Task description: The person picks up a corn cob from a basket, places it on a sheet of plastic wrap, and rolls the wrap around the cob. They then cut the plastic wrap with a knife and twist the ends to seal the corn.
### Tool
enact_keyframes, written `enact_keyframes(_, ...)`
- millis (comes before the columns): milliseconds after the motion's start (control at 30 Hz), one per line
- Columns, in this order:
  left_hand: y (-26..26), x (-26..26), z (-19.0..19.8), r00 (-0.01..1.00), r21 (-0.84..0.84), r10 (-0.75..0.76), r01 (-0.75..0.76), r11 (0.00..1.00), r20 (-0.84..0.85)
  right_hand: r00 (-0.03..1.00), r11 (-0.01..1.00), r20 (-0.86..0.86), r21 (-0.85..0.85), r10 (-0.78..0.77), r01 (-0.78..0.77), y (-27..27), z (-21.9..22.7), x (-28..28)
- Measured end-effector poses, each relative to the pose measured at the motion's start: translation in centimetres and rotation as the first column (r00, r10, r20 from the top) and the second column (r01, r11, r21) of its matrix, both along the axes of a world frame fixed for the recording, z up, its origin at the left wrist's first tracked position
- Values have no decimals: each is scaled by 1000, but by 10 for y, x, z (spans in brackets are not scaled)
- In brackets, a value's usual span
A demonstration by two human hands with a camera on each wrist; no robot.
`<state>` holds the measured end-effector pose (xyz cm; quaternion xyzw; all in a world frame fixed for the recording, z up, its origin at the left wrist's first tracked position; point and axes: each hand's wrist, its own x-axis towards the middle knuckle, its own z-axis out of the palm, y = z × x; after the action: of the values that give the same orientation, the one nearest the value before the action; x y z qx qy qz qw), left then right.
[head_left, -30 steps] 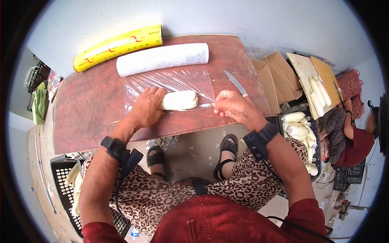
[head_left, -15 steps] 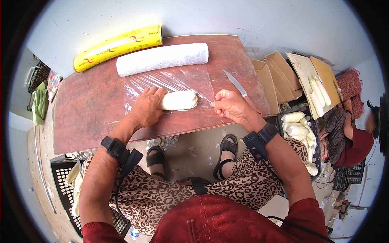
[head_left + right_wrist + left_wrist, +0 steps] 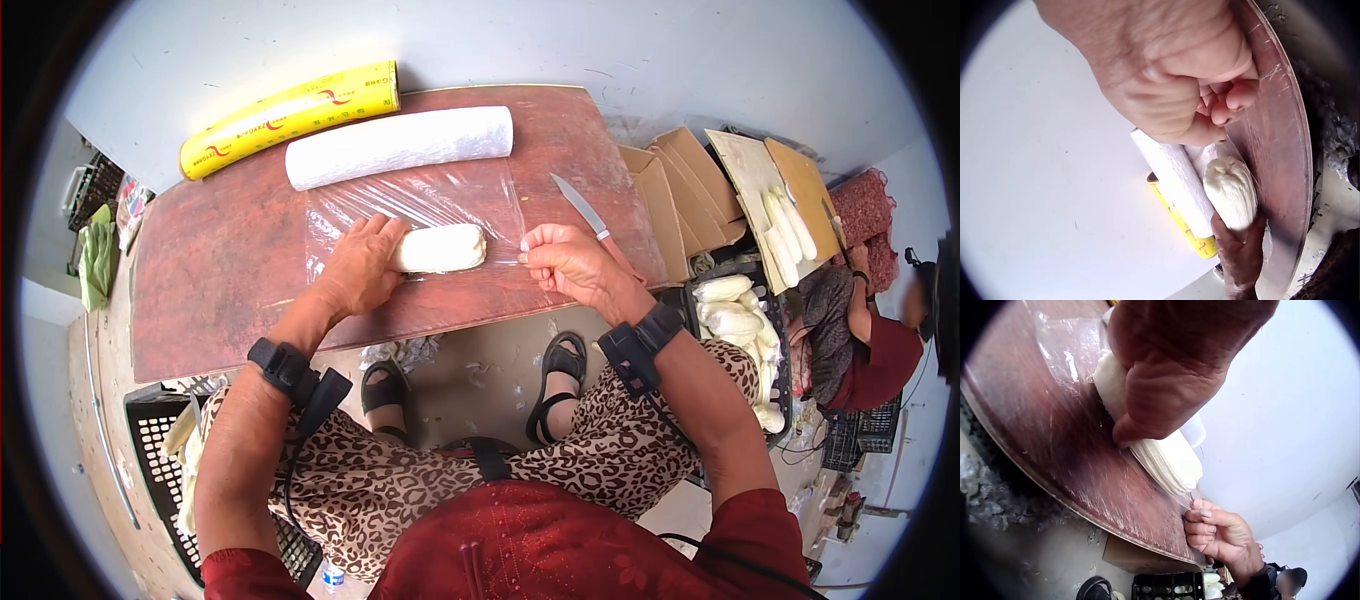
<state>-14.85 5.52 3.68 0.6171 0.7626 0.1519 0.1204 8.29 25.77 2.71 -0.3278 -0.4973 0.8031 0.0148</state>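
A pale cream, leafy-layered vegetable bundle (image 3: 440,248) lies on a sheet of clear cling film (image 3: 450,197) on the red-brown table (image 3: 230,270). My left hand (image 3: 362,262) grips its left end, palm over the top and thumb along the near side in the left wrist view. Just off the bundle's right end, my right hand (image 3: 568,262) has its fingers curled and pinches the film's edge between thumb and forefinger. From the left wrist view, a thin strip of film runs from the bundle's end to the right hand's fingertips (image 3: 1200,511).
Behind the film lies its white roll (image 3: 400,147), with a yellow printed roll (image 3: 290,118) farther back. A knife (image 3: 590,212) lies to the right, near open cardboard boxes (image 3: 690,190). Crates of pale vegetables (image 3: 735,318) flank the legs, and another person (image 3: 870,350) sits at right.
My right hand has shifted very slightly left, and the bright gathered strand of film by its fingertips now looks fainter. The left hand and bundle stay in place.
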Motion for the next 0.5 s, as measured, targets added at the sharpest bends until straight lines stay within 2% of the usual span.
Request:
enact_keyframes(333,0,2,4,1000,-22,9,-9,1000,13,999,999,-33,-21,29,-29,4,-6,1)
enact_keyframes(500,0,1,3,1000,-3,-6,6,1000,-9,1000,1000,-28,-16,-4,3,5,-4,4)
